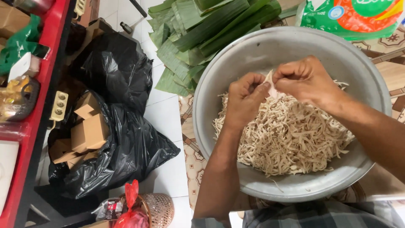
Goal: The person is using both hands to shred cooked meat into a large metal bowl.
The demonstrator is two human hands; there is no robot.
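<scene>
A large grey metal basin (253,50) sits on the floor in front of me, holding a heap of pale shredded strips (291,139). Over the heap's far side, my left hand (244,99) and my right hand (306,80) meet, each pinching one pale piece (270,86) between fingers and thumbs. The piece is stretched between both hands, and most of it is hidden by the fingers.
Folded green banana leaves (198,29) are stacked beyond the basin. Black plastic bags (122,139) with brown cardboard pieces (88,133) lie at the left by a red shelf edge (38,105). A small woven basket (158,209) stands bottom left. A colourful plastic package (354,17) lies top right.
</scene>
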